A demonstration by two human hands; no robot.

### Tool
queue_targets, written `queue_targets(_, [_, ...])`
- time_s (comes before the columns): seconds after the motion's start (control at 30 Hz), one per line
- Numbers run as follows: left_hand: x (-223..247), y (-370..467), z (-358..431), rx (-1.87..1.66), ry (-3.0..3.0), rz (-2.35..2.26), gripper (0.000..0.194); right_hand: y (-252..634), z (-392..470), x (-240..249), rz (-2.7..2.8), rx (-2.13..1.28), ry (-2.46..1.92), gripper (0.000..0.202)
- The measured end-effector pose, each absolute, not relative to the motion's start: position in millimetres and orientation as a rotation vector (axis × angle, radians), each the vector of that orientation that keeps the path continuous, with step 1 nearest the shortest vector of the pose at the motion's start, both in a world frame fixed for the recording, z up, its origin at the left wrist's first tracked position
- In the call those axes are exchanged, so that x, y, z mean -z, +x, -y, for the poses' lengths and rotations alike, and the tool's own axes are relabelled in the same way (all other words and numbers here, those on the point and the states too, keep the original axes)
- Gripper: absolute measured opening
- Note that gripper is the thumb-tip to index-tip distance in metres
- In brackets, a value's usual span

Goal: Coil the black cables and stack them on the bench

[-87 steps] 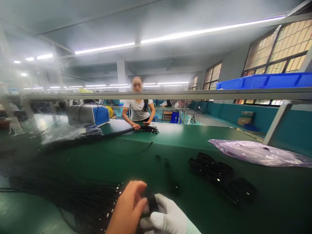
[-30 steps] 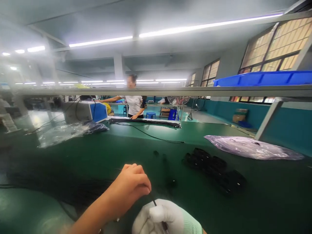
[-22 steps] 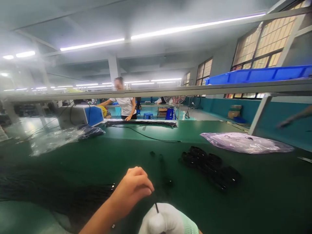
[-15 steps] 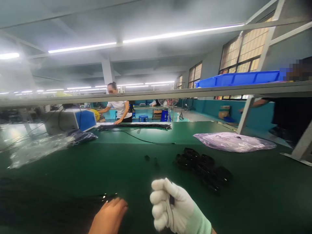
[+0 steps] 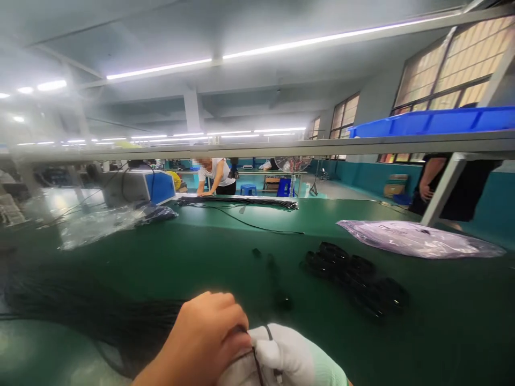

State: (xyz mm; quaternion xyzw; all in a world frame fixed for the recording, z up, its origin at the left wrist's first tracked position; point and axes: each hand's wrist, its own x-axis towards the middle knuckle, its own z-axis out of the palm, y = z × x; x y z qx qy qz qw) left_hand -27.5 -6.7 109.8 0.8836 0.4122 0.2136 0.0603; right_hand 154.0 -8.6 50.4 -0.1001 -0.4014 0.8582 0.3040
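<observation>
Tabletop [image 5: 225, 273] of smooth dark green fills the lower half of the frame, with a paler sheen toward its far edge. At bottom centre, the bare left hand [image 5: 209, 332] and the white-gloved right hand [image 5: 289, 354] meet over a thin black cable [image 5: 258, 364]. The right hand is closed around the cable, its thumb pressing on it; the left hand's fingers curl against the glove, and I cannot tell whether they grip the cable. A blurred, dark spread of cables [image 5: 132, 321] lies on the table at lower left, while black coils [image 5: 356, 279] sit in a cluster right of centre. A pinkish plastic bag [image 5: 418, 239] lies flat at the right, and a crumpled clear bag [image 5: 104, 225] lies at the left, in front of a grey-and-blue machine [image 5: 161, 186]. Along the far edge runs a long bundle of cables [image 5: 249, 202], with one loose strand [image 5: 261, 228] curving toward the middle. A pale shelf [image 5: 261, 147] crosses the whole frame, bearing a blue tray [image 5: 438, 122] at upper right. Beyond it, a person in a white top [image 5: 219, 174] leans with hands at the far edge; another in dark clothes [image 5: 470, 185] stands at the right, partly behind a post [image 5: 442, 194]. Farther back are a blue stool [image 5: 248, 189], a fan [image 5: 293, 163] and a teal lower wall [image 5: 362, 174], beneath strip lights [image 5: 322, 41] and barred windows [image 5: 454, 69].
</observation>
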Motion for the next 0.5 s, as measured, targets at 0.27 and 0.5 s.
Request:
queue_targets(0.27, [-88,-14,-29,-0.660,2.250,-1.138,0.021,150,9,-36,0.917,-2.242,-0.323,0.034])
queue_targets(0.5, [-7,-25,-5,-0.573,2.552,-1.372,0.026,155,-3,-41,0.650,-1.899,-0.387,0.029])
